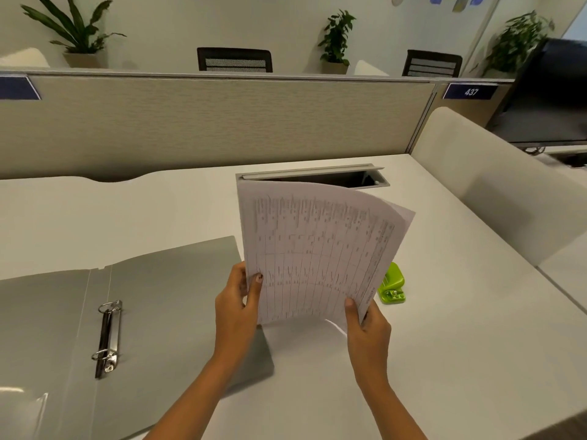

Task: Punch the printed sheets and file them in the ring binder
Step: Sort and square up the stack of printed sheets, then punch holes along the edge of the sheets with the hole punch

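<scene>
Sheets held up off the desk, likely to square their edges before punching.

The desk (444,312) lies under both hands; the open binder (158,312) lies left of them, rings (108,336) clear. The sheets (317,249) stand upright, left hand (236,308) and right hand (368,328) each pinching a lower corner. The green punch (392,285) sits just beyond the right hand, within reach.

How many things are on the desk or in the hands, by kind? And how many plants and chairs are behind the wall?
Stack of printed sheets, held by the left hand and the right hand: 1
Ring binder, open: 1
Green hole punch: 1
Plants: 3
Chairs: 2
Total: 8
</scene>
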Available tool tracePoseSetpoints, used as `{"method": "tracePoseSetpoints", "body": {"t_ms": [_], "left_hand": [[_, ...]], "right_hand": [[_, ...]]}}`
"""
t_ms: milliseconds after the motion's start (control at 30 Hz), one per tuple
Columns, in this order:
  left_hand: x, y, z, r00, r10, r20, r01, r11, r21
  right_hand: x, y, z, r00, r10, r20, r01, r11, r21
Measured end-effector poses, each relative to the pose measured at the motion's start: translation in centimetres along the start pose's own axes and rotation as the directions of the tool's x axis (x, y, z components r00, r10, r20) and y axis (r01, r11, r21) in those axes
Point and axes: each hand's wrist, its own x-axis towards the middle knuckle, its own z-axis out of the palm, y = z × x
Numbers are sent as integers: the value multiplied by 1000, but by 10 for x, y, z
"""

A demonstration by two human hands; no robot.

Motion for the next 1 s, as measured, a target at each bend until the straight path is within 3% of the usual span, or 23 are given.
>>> {"method": "tracePoseSetpoints", "body": {"t_ms": [267, 400, 467, 533, 600, 633, 800, 1000], "left_hand": [[10, -1, -6, 1000, 29, 11, -30, 993, 114], [23, 6, -11, 989, -109, 103, 103, 993, 62], [29, 8, -15, 943, -248, 219, 258, 966, -15], [35, 9, -18, 837, -371, 402, 449, 886, -116], [39, 10, -20, 757, -390, 525, 526, 840, -134], [40, 8, -19, 749, -379, 543, 519, 846, -126], [36, -4, -5, 814, -363, 454, 455, 884, -109], [24, -16, 10, 829, -411, 380, 486, 865, -125]], "right_hand": [[4, -3, -9, 999, 33, -7, -33, 999, 30], [12, -3, -14, 997, 76, -3, -76, 997, 30], [15, -3, -16, 994, 108, 25, -109, 994, 33], [18, -3, -19, 987, 136, 80, -141, 988, 58], [21, -2, -23, 976, 172, 130, -182, 981, 70], [23, -1, -24, 971, 186, 148, -197, 978, 63], [29, 7, -28, 968, 200, 152, -202, 979, 0], [52, 20, -45, 990, 94, -102, -108, 984, -142]]}}
